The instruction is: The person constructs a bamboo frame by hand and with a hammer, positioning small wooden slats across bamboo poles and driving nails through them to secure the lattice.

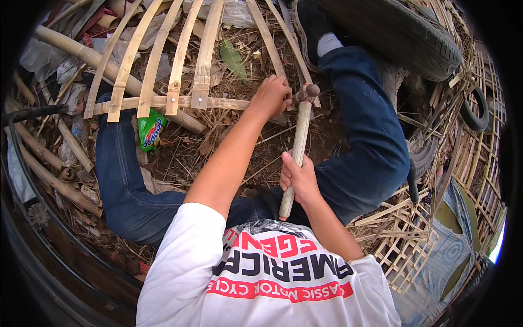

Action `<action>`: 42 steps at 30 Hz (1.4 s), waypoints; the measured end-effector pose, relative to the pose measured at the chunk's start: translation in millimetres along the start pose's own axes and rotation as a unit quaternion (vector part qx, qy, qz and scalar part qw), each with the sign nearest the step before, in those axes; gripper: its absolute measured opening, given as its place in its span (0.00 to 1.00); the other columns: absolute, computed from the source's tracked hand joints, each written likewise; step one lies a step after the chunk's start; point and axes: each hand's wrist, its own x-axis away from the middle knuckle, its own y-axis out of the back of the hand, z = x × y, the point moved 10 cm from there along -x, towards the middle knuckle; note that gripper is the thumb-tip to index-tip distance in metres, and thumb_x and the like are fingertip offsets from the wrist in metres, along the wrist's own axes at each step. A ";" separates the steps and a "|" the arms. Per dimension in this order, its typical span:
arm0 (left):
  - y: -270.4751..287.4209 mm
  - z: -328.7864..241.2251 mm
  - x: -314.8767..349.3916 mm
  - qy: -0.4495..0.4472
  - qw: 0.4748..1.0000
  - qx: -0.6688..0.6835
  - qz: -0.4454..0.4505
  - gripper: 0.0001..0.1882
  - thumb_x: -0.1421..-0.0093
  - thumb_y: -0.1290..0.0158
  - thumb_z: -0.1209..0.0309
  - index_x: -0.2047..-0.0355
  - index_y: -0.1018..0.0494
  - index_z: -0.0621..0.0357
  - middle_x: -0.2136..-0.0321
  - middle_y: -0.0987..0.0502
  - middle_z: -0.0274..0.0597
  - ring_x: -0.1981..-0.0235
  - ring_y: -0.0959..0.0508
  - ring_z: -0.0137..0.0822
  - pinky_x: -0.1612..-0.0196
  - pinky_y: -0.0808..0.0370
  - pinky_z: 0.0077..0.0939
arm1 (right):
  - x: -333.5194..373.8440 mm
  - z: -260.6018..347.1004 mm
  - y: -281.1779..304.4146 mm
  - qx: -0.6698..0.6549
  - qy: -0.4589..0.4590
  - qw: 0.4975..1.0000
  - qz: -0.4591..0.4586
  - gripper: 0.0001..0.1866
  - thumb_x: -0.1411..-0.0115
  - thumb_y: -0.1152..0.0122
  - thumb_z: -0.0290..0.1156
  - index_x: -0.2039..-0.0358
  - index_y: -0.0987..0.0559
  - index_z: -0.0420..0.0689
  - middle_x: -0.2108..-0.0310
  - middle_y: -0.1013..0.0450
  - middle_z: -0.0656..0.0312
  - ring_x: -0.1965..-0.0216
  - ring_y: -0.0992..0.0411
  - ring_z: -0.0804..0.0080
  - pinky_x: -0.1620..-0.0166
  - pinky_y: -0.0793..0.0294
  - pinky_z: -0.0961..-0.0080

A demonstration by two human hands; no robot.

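Observation:
My right hand [300, 177] is wrapped round the pale wooden handle of a hammer [303, 126], near the handle's lower half. The rusty hammer head [306, 94] rests beside my left hand [271, 94], by the fingertips. That left hand is closed in a pinch where bamboo slats meet a crosspiece; whatever the fingers hold is hidden. The bamboo crosspiece [229, 103] runs left from under it. Several flat bamboo slats [177, 76] lie across the crosspiece, and small nail heads show on two of them. Another slat [268, 38] reaches down to my left hand.
My bent legs in blue jeans [362, 109] frame the work. A thick bamboo pole [90, 54] lies beneath the slats, with a green packet [151, 129] nearby. At upper right is a tyre [403, 38]; split-bamboo lattice [403, 245] lies to the right. Dark curved metal [43, 229] stands left.

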 end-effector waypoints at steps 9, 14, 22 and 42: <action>-12.8 -2.8 -16.4 0.041 0.998 -0.047 -0.001 0.08 0.54 0.34 0.71 0.72 0.20 0.52 0.63 0.28 0.39 0.55 0.28 0.42 0.51 0.29 0.37 | -7.1 21.6 15.5 -0.020 0.038 0.998 -0.054 0.15 0.37 0.38 0.37 0.72 0.35 0.46 0.85 0.42 0.71 0.88 0.41 0.81 0.86 0.37 0.78; -15.4 -0.9 -18.0 0.054 0.995 -0.082 -0.004 0.08 0.54 0.35 0.68 0.71 0.19 0.48 0.61 0.27 0.37 0.53 0.29 0.41 0.50 0.33 0.40 | -14.6 37.1 14.8 0.008 0.062 0.997 -0.045 0.16 0.37 0.38 0.37 0.72 0.35 0.46 0.85 0.42 0.71 0.88 0.41 0.81 0.86 0.36 0.79; -21.7 4.8 -20.8 0.134 0.982 -0.129 0.035 0.08 0.55 0.35 0.63 0.72 0.18 0.44 0.60 0.26 0.37 0.51 0.30 0.42 0.48 0.38 0.44 | -24.9 27.7 8.0 -0.028 0.036 0.998 -0.042 0.15 0.37 0.38 0.37 0.71 0.34 0.45 0.85 0.41 0.70 0.89 0.41 0.81 0.86 0.36 0.79; -15.6 -23.2 -24.7 -0.013 0.974 -0.225 -0.017 0.14 0.57 0.38 0.64 0.69 0.18 0.54 0.50 0.24 0.39 0.36 0.39 0.48 0.35 0.57 0.69 | -84.3 70.0 45.6 0.196 0.265 0.907 -0.262 0.09 0.48 0.35 0.26 0.71 0.26 0.36 0.67 0.28 0.54 0.66 0.27 0.63 0.59 0.29 0.67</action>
